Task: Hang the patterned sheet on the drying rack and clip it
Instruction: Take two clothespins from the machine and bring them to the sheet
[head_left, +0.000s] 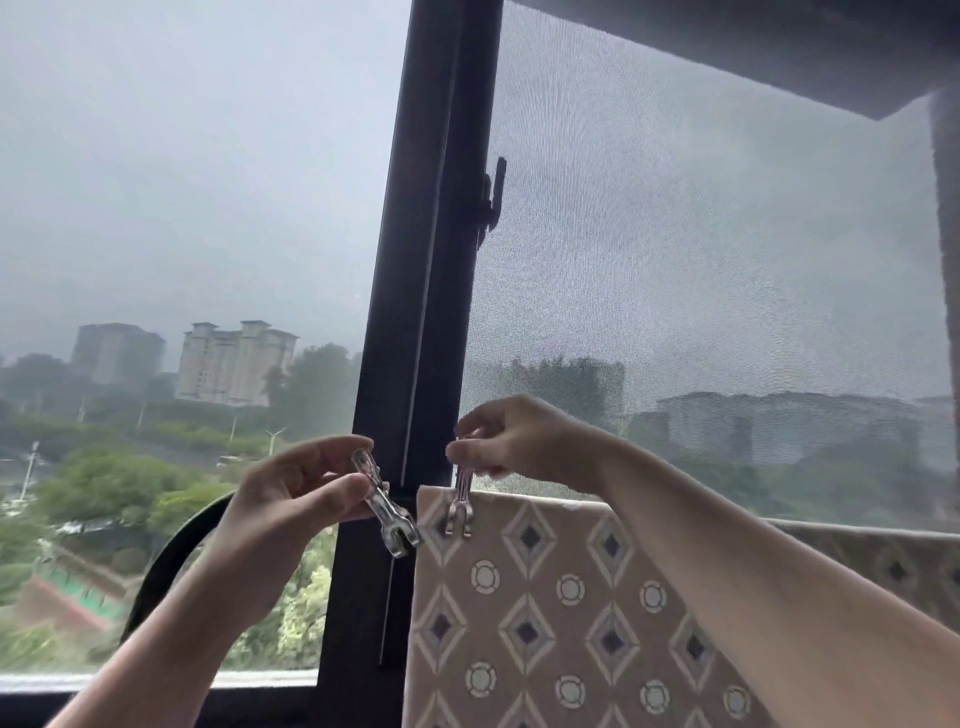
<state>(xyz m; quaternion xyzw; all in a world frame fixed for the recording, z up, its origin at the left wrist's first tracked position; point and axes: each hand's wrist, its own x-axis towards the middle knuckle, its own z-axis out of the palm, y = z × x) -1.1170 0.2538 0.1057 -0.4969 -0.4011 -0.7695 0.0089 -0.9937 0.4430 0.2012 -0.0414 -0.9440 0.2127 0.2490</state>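
Already draped, the sheet (545, 623) hangs at right. The right hand (519, 441) pinches a clip (461, 499) upright on its top edge. The left hand (280, 493) grips a second clip (384, 509), tilted, its mouth just beside the sheet's left corner.

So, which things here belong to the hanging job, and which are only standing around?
Job: patterned sheet, clip on its top edge in the right hand, second clip in the left hand.
Just there: window frame, insect screen, window latch, black curved strap.
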